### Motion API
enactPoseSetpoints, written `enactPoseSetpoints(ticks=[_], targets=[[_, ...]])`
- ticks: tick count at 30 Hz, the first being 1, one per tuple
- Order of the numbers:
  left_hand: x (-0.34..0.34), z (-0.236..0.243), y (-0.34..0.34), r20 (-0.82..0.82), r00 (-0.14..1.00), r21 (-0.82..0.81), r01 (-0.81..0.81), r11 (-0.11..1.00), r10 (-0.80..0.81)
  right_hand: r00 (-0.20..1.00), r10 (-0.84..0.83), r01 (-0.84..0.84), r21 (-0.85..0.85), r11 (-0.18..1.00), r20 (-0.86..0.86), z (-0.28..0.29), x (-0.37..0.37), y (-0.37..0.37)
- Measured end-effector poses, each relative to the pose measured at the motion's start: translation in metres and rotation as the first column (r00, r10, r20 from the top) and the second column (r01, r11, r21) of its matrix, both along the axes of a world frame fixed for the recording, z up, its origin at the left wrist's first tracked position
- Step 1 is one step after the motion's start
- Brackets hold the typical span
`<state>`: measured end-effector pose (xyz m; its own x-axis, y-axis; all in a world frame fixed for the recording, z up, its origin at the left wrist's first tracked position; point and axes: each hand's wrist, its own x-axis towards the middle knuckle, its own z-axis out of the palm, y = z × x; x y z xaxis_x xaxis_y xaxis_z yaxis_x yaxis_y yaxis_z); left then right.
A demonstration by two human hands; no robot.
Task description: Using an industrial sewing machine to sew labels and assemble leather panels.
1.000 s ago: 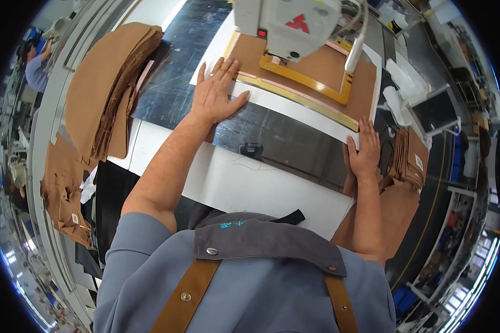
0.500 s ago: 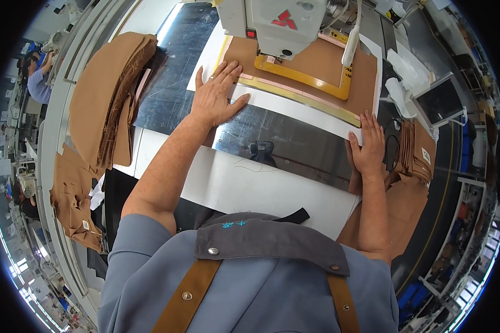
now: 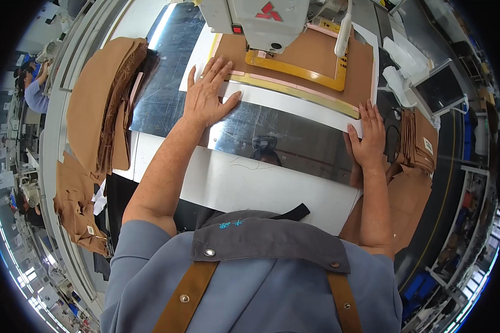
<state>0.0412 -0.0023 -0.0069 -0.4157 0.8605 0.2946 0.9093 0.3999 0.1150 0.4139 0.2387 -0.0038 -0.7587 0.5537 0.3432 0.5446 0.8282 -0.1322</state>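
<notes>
A: Nearest the body?
B: White table (image 3: 250, 186), front edge at 6 o'clock, bare between the forearms. Steel plate (image 3: 278, 141) just beyond.

A: Left hand?
B: Left hand (image 3: 208, 97) at 11 o'clock, flat, fingers spread, palm down on the plate's far-left edge, fingertips touching the pink strip of the yellow frame (image 3: 294, 83). Gripping nothing.

A: Right?
B: Right hand (image 3: 366, 139) at 2 o'clock, flat too, fingers together, pressed on the white panel's (image 3: 294, 105) right corner. Holding nothing.

A: Stacks?
B: Brown pieces (image 3: 103, 105) piled at 9 o'clock, more folded (image 3: 416, 141) at 3 o'clock, close beside the right hand.

A: Farther out?
B: Brown fabric (image 3: 311, 55) inside the frame at 12, under the sewing machine (image 3: 261, 22). Workshop around, another person (image 3: 36, 91) far off at 10.
</notes>
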Motion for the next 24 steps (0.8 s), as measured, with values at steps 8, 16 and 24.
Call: enactPoseSetpoints(ticks=[8,16,24], targets=[[0.0002,0.0041,0.0007,0.064,0.998,-0.069,-0.005,0.998,0.010,0.998,0.001,-0.002,0.007,1.000,0.057,-0.0017,0.0013,0.0010],[-0.0014,0.0009,0.0023,0.082,0.996,-0.038,-0.015,0.999,0.018,1.000,-0.005,0.005,-0.003,1.000,0.019,-0.0050,0.0015,0.0021],[0.0004,0.0048,0.0026,0.108,0.992,-0.093,-0.060,0.994,0.070,1.000,-0.008,0.008,-0.016,1.000,0.011,-0.0064,0.0008,0.0038]])
